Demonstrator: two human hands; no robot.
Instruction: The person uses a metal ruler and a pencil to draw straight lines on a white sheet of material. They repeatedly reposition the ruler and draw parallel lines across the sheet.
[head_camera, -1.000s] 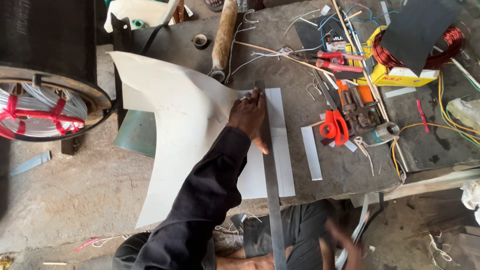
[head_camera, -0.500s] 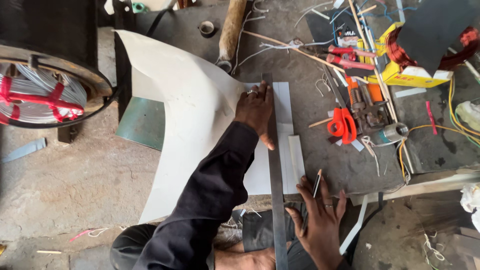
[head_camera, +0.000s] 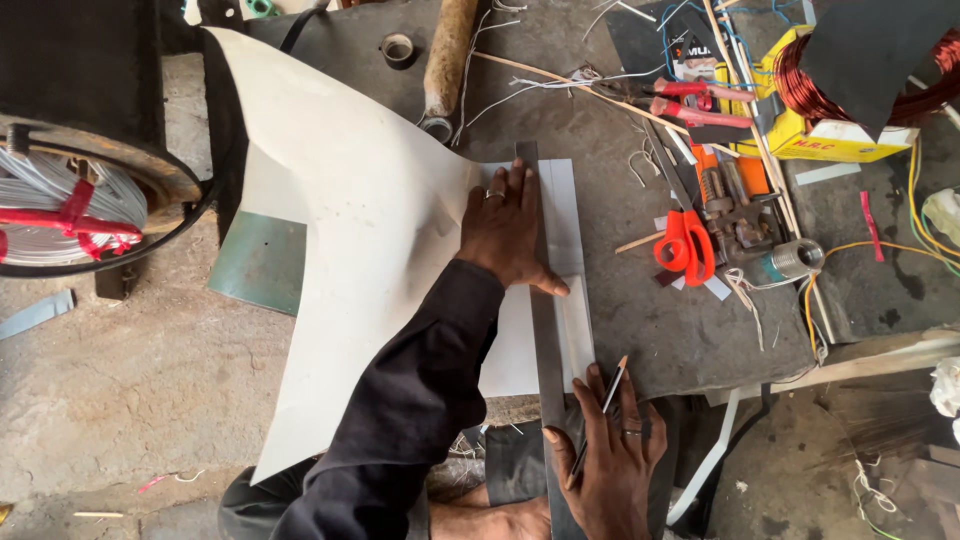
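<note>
Left hand (head_camera: 510, 232) flat, fingers spread, pinning metal ruler (head_camera: 545, 330) on white sheet (head_camera: 370, 250), right hand (head_camera: 610, 460) pinching a thin blade (head_camera: 598, 420), orange scissors (head_camera: 686, 245), copper coil (head_camera: 850, 80) crowding gritty workbench (head_camera: 640, 330)

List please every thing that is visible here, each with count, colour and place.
sheet: one, white, over bench edge, left part hanging down
metal ruler: one, grey, lying lengthwise on the sheet
scissors: one, red-handled, right of the sheet
pliers: one, red-handled, top right
copper wire coil: one, reddish, top right on a yellow box
left hand: pressing ruler and sheet
right hand: holding thin blade beside the ruler
</note>
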